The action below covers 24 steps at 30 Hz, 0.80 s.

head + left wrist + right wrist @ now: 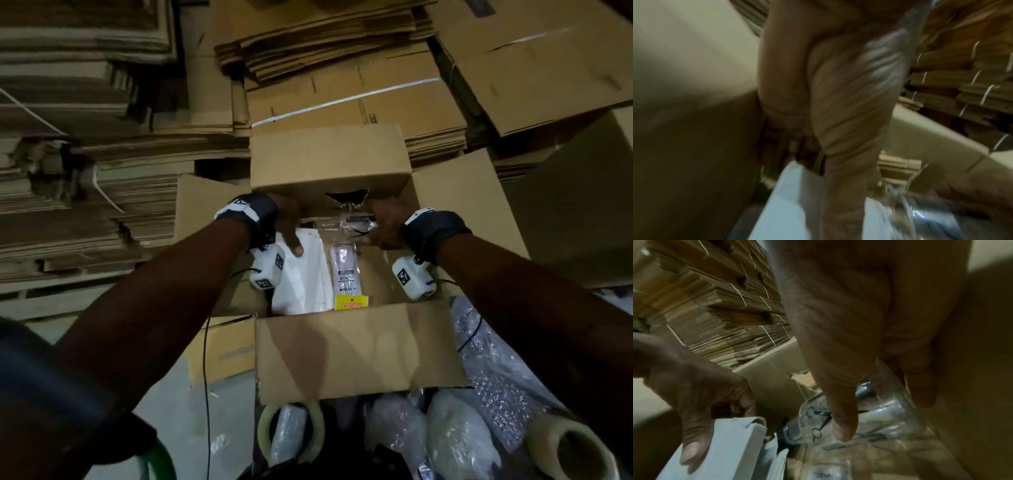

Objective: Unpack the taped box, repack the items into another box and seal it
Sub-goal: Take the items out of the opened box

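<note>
An open cardboard box (359,349) stands in front of me with its flaps spread. Both hands reach into its far end. My left hand (287,226) grips the top edge of a white flat box (305,281), thumb on its face; the right wrist view shows this white flat box (731,443) too. My right hand (383,226) holds a clear plastic pack (339,224) across the far end. In the clear plastic pack (813,415) I see scissors, with the thumb on top and the fingers curled behind. A long clear packet with a yellow label (346,274) lies beside the white boxes.
Strapped stacks of flat cardboard (85,171) rise to the left and behind. Another carton (582,192) stands at the right. Near my feet lie a tape roll (291,431), bubble-wrapped bundles (455,435) and a second roll (575,448). A torn hole gapes in the box's far wall.
</note>
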Tool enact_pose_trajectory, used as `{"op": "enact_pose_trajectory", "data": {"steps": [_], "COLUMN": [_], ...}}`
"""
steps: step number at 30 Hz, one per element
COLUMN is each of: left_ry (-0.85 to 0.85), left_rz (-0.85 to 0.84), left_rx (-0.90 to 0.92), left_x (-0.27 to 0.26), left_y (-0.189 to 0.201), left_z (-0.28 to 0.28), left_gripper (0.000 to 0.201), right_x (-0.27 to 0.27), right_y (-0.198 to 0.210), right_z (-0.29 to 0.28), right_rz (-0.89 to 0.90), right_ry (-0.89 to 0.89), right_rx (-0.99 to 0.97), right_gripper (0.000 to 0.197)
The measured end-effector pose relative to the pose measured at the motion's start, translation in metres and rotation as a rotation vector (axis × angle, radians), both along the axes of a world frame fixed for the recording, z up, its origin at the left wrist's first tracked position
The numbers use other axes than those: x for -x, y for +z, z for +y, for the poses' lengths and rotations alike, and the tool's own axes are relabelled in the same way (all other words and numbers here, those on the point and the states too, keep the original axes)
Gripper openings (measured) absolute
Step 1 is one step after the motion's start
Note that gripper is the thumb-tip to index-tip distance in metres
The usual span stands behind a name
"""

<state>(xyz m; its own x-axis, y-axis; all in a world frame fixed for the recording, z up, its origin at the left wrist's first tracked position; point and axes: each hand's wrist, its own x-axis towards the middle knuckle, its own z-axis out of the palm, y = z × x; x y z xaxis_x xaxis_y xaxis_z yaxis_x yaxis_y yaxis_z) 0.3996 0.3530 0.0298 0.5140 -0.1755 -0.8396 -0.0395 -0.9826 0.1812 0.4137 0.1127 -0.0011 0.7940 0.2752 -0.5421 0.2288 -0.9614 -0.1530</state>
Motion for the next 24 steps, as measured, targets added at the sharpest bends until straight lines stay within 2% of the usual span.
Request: {"op": "enact_pose_trajectory", "data": {"steps": [3, 10, 14, 17, 21, 24], "left_ry": [-0.024, 0.065, 0.231, 0.353, 0.418, 0.419], "left_rz": [-0.003, -0.084, -0.053, -0.060, -0.080, -0.100], "left_rx": [0.040, 0.199, 0.401, 0.543, 0.708, 0.779], "left_x": [0.001, 0.011, 0.029, 0.056, 0.104, 0.149], "left_y": [0.028, 0.080, 0.102, 0.115, 0.128, 0.137], "left_z": [0.002, 0.025, 0.041, 0.048, 0.049, 0.037], "left_gripper": [0.047, 0.044, 0.045, 0.044, 0.085, 0.092], "right_x": [0.002, 0.030, 0.066, 0.103, 0.160, 0.204], "right_y": [0.021, 0.074, 0.102, 0.113, 0.124, 0.127], "right_z": [0.000, -0.017, -0.036, -0.058, -0.086, -0.107], "right_rz": [-0.004, -0.054, -0.098, -0.106, -0.133, -0.097], "right_ry": [-0.001, -0.025, -0.113, -0.250, -0.373, -0.489], "right_rx": [0.044, 0.003, -0.133, -0.311, -0.529, -0.715], "right_gripper": [0.047, 0.057, 0.054, 0.052, 0.043, 0.036]}}
